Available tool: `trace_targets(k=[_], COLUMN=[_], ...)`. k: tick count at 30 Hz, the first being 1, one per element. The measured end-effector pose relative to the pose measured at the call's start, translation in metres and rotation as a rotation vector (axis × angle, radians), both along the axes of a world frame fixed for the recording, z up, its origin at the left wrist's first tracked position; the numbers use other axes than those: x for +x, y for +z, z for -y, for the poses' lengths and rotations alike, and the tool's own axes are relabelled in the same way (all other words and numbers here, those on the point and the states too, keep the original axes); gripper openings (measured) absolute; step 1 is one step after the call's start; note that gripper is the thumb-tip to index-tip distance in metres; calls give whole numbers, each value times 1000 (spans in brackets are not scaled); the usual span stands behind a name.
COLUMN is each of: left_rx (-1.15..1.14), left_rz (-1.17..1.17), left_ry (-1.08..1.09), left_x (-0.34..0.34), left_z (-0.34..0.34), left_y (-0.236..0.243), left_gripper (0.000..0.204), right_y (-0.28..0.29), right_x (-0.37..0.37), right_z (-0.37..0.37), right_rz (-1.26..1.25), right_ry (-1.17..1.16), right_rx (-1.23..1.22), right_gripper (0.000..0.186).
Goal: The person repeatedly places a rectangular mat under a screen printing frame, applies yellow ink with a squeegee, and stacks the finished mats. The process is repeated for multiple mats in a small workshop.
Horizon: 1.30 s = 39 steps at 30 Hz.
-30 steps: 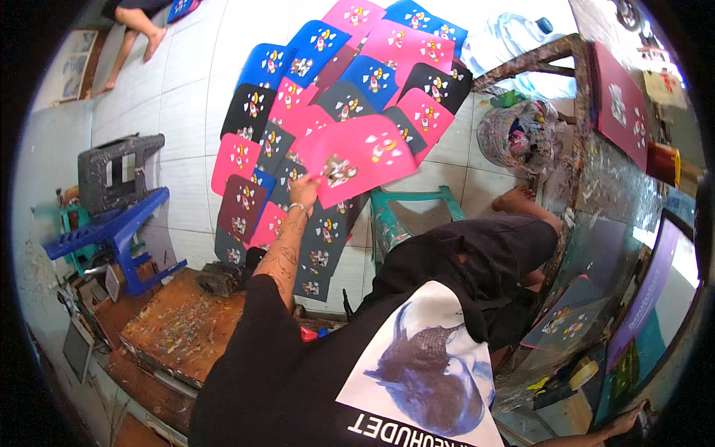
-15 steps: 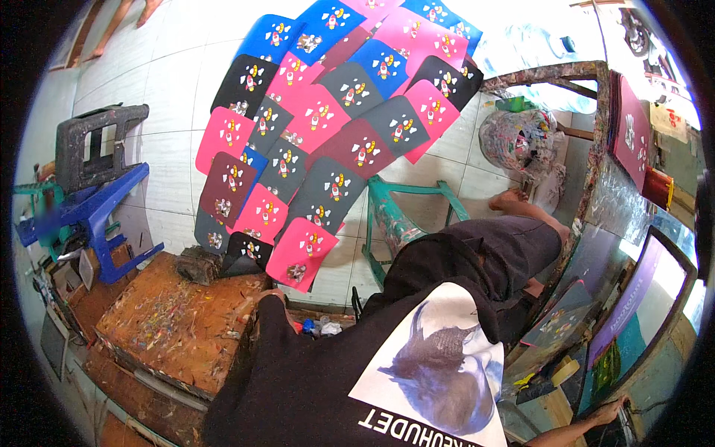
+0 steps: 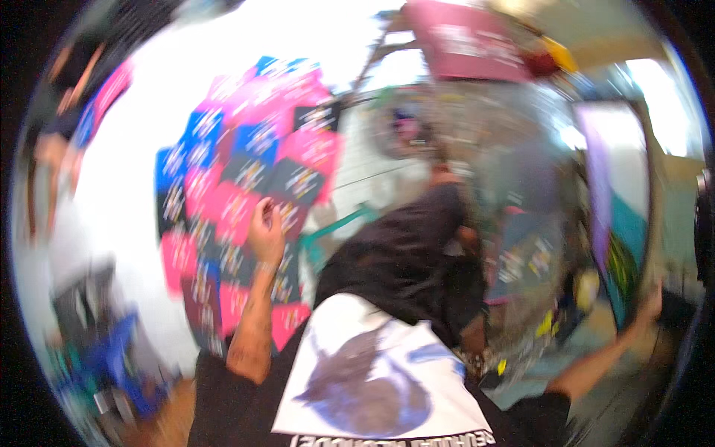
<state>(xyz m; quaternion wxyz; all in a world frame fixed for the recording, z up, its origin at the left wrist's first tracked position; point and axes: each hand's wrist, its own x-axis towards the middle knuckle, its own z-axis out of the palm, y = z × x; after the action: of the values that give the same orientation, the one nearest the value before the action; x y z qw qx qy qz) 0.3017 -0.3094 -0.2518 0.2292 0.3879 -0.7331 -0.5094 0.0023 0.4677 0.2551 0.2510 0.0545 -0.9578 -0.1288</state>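
A: Where are the printed sheets (image 3: 249,173) laid?
B: They are spread, overlapping, on the floor (image 3: 354,176), and the left hand (image 3: 265,240) is held over them.
A: How are its fingers (image 3: 263,206) set?
B: They are loosely curled; whether anything is pinched cannot be told through the blur. A pink sheet (image 3: 229,214) is seen just left of them, a maroon sheet (image 3: 296,217) just right, a dark grey sheet (image 3: 302,181) beyond.
A: And the right hand (image 3: 652,304)?
B: It is placed near the framed panel's (image 3: 631,227) lower edge; its grip cannot be made out.
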Motion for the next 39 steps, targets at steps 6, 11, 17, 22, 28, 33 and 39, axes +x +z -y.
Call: trace_targets(k=[6,11,17,22,28,33,39], left_rx=[-294,-787,-1058,-1063,-1059,-1049,-1055], left_rz=[-469,-397,-394,-385,-430,-424,-426], left_ry=[-1360,-1914,-2166,-2191,-2159,-2168,-2175], left_x=[-231,-342,-398,-399,-398,-398,-399], left_z=[-173,-268,-306,-313,-309,-308,-310], left_y=[198,200,189,182,182,183,182], left_gripper=[40,77,114,114,116,116,116], right_y=[28,38,62,57,56,56,54], right_x=[-5,-8,-4,-4,-10,-12,-13], right_z=[125,140,157,150,144,142,139], right_rz=[-134,-132,-89,-105,-107,-109,-141], right_ry=[-75,11,-166,-162,-153,-139,-123], right_rx=[-170,-358,-465,-472,-477,-456,-451], right_gripper=[61,64,70,71,72,71,71])
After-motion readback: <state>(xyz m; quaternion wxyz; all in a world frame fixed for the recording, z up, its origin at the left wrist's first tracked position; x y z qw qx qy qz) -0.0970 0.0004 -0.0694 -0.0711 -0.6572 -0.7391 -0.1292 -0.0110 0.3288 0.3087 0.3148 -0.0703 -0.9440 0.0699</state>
